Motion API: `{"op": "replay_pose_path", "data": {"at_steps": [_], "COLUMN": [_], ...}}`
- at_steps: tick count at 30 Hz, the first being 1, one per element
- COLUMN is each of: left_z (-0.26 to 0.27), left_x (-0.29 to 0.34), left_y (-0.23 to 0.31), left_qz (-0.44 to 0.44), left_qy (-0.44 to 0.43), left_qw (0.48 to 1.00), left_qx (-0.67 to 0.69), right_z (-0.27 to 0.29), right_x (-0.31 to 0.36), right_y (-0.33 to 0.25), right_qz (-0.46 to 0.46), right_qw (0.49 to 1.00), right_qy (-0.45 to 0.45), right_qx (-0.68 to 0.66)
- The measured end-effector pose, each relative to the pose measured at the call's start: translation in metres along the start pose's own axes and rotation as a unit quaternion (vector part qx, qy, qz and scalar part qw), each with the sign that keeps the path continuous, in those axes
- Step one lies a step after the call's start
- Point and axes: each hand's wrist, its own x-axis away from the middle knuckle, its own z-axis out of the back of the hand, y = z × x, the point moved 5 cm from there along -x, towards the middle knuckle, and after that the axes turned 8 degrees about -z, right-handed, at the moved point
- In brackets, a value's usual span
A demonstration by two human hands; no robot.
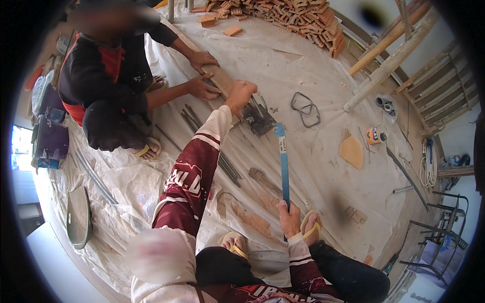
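Observation:
My right hand [289, 219] is wrapped round the lower end of a long blue bending bar [285, 174]. The bar's notched head reaches the edge of a dark metal plate [258, 120], which sits at the near end of a wooden board [222, 80]. Stretched forward, my left hand [241, 96] is closed at the plate's far side, gripping a thin steel rod [261, 103]; its fingers partly hide the rod. Across from me, a crouching person in black and red has both hands [203, 87] on the board.
Two bent steel loops [305, 109] lie right of the plate. Straight steel rods [227, 169] rest on the plastic sheet [323, 161] left of it. A can [375, 135], wooden poles [389, 63] and a metal rack [442, 230] stand right; bricks [298, 20] are piled behind.

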Motion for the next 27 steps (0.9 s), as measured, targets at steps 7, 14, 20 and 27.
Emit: {"op": "replay_pose_path", "data": {"at_steps": [7, 14, 20, 27], "left_z": [0.001, -0.006, -0.012, 0.004], "left_x": [0.000, -0.004, 0.005, 0.010], "left_y": [-0.035, -0.029, -0.022, -0.024], "left_qz": [0.050, 0.008, 0.064, 0.063], "left_qy": [-0.014, 0.016, 0.012, 0.046], "left_qw": [0.998, 0.997, 0.998, 0.997], "left_qx": [-0.046, -0.070, -0.004, 0.001], "right_z": [-0.020, -0.048, -0.034, -0.025], "right_x": [-0.023, -0.017, -0.038, -0.080], "right_y": [0.042, 0.054, 0.074, -0.053], "right_qz": [-0.050, -0.170, -0.018, 0.108], "right_qw": [0.997, 0.978, 0.947, 0.935], "right_qy": [-0.028, -0.068, -0.005, 0.024], "right_qx": [-0.048, -0.096, 0.319, 0.336]}}
